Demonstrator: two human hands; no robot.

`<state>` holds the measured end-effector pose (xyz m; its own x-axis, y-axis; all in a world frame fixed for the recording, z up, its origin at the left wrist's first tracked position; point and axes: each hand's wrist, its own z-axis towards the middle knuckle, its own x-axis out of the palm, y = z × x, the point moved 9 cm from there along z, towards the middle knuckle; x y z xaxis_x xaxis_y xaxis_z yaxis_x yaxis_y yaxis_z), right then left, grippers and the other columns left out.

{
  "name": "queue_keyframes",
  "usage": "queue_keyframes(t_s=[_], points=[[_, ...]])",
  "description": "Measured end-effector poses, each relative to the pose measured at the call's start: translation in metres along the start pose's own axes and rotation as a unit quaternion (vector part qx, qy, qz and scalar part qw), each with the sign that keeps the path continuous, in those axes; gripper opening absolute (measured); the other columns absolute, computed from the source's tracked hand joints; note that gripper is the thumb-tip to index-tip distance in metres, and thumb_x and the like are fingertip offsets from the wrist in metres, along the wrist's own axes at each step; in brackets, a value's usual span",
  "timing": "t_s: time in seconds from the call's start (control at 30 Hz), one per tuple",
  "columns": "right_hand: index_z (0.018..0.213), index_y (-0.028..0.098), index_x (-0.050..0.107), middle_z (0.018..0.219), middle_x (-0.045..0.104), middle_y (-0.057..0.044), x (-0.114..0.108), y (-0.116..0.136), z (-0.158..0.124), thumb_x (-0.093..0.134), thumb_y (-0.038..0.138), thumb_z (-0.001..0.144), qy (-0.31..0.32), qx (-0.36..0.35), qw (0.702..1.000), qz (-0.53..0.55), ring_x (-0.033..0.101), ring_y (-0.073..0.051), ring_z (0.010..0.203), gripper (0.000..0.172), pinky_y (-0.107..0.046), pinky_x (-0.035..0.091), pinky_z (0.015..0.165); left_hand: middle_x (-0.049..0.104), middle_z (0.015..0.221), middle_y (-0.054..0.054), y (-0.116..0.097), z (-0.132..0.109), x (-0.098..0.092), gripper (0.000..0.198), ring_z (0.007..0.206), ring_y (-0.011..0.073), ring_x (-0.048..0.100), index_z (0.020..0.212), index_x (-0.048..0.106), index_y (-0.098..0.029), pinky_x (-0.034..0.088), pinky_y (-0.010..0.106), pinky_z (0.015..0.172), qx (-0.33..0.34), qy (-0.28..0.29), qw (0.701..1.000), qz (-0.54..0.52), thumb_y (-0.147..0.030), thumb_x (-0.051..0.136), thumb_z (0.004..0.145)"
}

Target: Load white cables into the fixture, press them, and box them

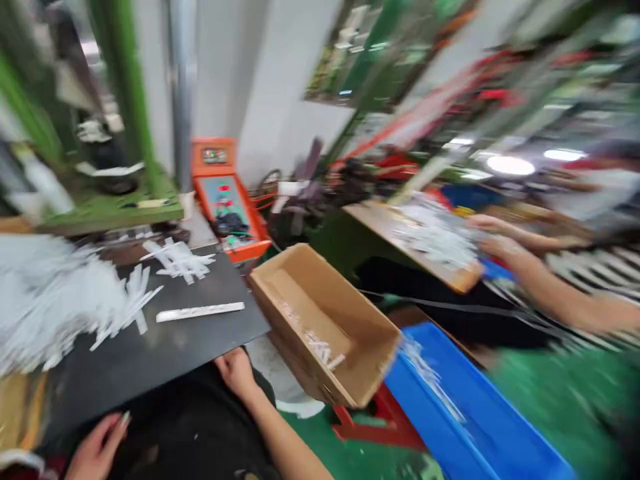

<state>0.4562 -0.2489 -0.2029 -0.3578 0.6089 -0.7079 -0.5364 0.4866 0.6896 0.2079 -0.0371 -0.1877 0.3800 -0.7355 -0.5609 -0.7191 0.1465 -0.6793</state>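
Note:
My left hand (100,448) is low over my dark-clothed lap, thumb and fingers loosely bent with a gap between them. A small pale spot shows at a fingertip; I cannot make out whether it is a nail. My right hand (237,372) rests by the front edge of the dark work table (200,347), its fingers curled in with no object visible in them. On the table lie a single white strip (200,312) with marks along it, a small heap of white strips (181,260) and a large pile of them (55,300) at left.
A cardboard box (325,293) holding a few white pieces stands right of the table, beside a blue bin (480,413). Behind are a green press (115,210) and an orange control box (230,200). At right, a co-worker's hands (500,240) touch white pieces on another table (380,230).

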Motion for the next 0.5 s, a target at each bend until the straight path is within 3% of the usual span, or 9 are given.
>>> queue_keyframes(t_s=[0.07, 0.17, 0.27, 0.33, 0.43, 0.5], points=[[0.044, 0.021, 0.048, 0.047, 0.051, -0.006, 0.008, -0.007, -0.014, 0.019, 0.063, 0.097, 0.023, 0.001, 1.000, -0.005, 0.047, -0.016, 0.050, 0.073, -0.029, 0.036, 0.058, 0.072, 0.085, 0.001, 0.021, -0.022, 0.006, 0.030, 0.092, 0.0256, 0.068, 0.090, 0.070, -0.023, 0.052, 0.030, 0.085, -0.006, 0.012, 1.000, -0.002, -0.049, 0.058, 0.083], [0.043, 0.021, 0.048, 0.047, 0.053, -0.009, 0.008, -0.018, -0.029, 0.015, 0.068, 0.095, 0.044, -0.007, 0.999, -0.024, 0.048, -0.018, 0.049, 0.077, -0.030, 0.037, 0.056, 0.071, 0.111, 0.005, 0.028, -0.055, 0.011, 0.041, 0.112, 0.0256, 0.061, 0.109, 0.070, -0.023, 0.045, 0.033, 0.101, 0.048, 0.033, 0.998, 0.015, -0.048, 0.044, 0.088], [0.046, 0.019, 0.055, 0.051, 0.059, -0.012, -0.001, -0.027, -0.042, 0.019, 0.072, 0.092, 0.063, -0.018, 0.997, -0.046, 0.055, -0.021, 0.052, 0.079, -0.031, 0.040, 0.058, 0.062, 0.129, 0.007, 0.037, -0.096, 0.002, 0.046, 0.124, 0.0257, 0.053, 0.123, 0.065, -0.021, 0.038, 0.037, 0.109, 0.054, 0.039, 0.997, 0.034, -0.042, 0.041, 0.090], [0.052, 0.017, 0.063, 0.055, 0.062, -0.014, -0.006, -0.031, -0.051, 0.022, 0.072, 0.092, 0.087, -0.029, 0.994, -0.057, 0.059, -0.025, 0.055, 0.079, -0.033, 0.042, 0.057, 0.060, 0.132, 0.008, 0.049, -0.127, -0.012, 0.044, 0.123, 0.0258, 0.054, 0.126, 0.063, -0.021, 0.039, 0.038, 0.108, 0.036, 0.045, 0.998, 0.034, -0.037, 0.044, 0.090], [0.063, 0.013, 0.072, 0.059, 0.066, -0.017, -0.012, -0.040, -0.059, 0.026, 0.070, 0.092, 0.116, -0.037, 0.989, -0.084, 0.064, -0.031, 0.057, 0.079, -0.036, 0.044, 0.054, 0.070, 0.113, 0.008, 0.071, -0.174, -0.037, 0.034, 0.104, 0.0261, 0.065, 0.110, 0.072, -0.020, 0.048, 0.034, 0.093, -0.022, 0.071, 0.997, 0.017, -0.032, 0.050, 0.087], [0.071, 0.011, 0.076, 0.065, 0.069, -0.019, -0.017, -0.047, -0.061, 0.026, 0.069, 0.092, 0.110, -0.033, 0.988, -0.107, 0.067, -0.034, 0.063, 0.079, -0.037, 0.046, 0.054, 0.074, 0.087, 0.006, 0.080, -0.198, -0.059, 0.023, 0.081, 0.0233, 0.068, 0.091, 0.076, -0.021, 0.051, 0.028, 0.076, -0.063, 0.036, 0.997, -0.013, -0.035, 0.059, 0.082]])
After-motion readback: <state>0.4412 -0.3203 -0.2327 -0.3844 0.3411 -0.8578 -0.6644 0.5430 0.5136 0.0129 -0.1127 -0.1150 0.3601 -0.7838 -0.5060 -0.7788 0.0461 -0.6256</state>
